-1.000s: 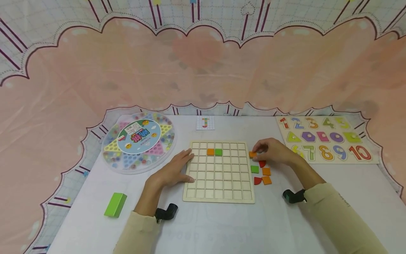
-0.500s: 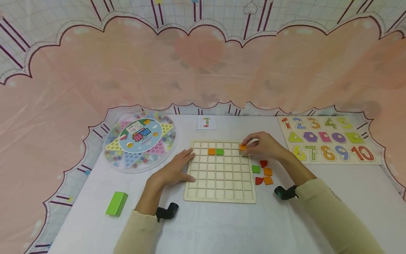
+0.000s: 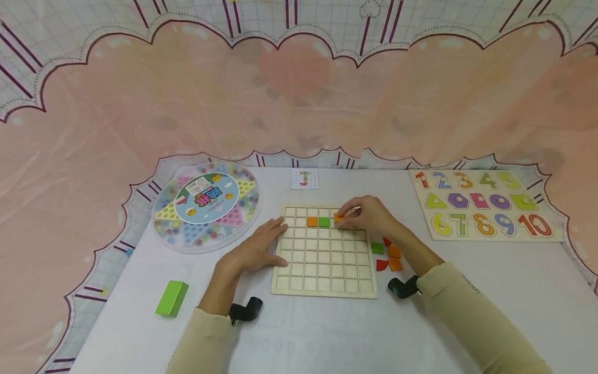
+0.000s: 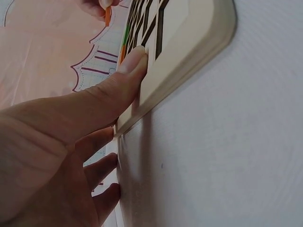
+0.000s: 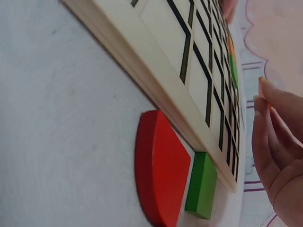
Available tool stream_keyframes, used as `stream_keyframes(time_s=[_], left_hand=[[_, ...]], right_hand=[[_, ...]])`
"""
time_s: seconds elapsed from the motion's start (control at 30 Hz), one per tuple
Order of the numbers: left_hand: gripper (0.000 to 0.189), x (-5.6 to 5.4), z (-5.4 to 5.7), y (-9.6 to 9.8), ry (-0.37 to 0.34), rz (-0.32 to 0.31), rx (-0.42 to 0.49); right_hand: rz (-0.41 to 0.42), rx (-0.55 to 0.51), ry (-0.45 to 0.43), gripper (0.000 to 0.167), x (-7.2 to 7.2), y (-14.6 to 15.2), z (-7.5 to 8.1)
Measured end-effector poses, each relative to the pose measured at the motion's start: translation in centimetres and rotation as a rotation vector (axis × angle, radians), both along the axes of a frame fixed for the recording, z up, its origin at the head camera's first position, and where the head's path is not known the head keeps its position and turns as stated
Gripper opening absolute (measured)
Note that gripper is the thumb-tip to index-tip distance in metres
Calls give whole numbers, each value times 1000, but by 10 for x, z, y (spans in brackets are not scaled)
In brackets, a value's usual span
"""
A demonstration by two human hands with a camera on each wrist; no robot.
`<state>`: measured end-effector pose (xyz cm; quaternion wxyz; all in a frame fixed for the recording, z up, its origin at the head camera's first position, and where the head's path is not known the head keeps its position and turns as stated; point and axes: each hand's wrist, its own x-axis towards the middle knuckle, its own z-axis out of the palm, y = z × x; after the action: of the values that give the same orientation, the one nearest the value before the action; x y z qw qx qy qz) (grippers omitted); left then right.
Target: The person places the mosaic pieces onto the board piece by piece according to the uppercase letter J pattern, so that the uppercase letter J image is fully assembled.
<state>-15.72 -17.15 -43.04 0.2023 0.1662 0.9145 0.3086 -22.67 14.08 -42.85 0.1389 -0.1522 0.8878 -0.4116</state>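
Note:
A square wooden grid board [image 3: 322, 288] lies on the white table. An orange square tile [image 3: 312, 222] and a green square tile [image 3: 324, 222] sit side by side in its second row. My right hand [image 3: 371, 217] pinches another orange tile [image 3: 338, 217] between thumb and fingertips, above the board just right of the green one. At the board's left edge rests my left hand [image 3: 254, 250]; its thumb [image 4: 128, 71] presses on the border and its fingers spread along the side. Right of the board lie a green tile [image 3: 377, 248], orange tiles [image 3: 395, 264] and red rounded pieces [image 3: 382, 265].
A small printed card [image 3: 305, 178] with a J-shaped pattern lies behind the board. A round marble game box [image 3: 205, 208] is at back left, a number puzzle board [image 3: 486, 205] at back right. A green block [image 3: 172, 298] lies at front left.
My right hand has picked up the orange tile from beside the board and carried it left over the grid. My left hand stays on the board's edge.

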Motion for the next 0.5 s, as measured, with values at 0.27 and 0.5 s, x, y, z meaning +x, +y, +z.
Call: stream_keyframes(time_s=[0.27,0.5], left_hand=[[91,-1,0,0,-3,-4,5],[91,-1,-3,0,0,2,-7]], right_hand=[[-17,70,1,21,2,-6,-10],[-15,99,79,20,5,-14,-14]])
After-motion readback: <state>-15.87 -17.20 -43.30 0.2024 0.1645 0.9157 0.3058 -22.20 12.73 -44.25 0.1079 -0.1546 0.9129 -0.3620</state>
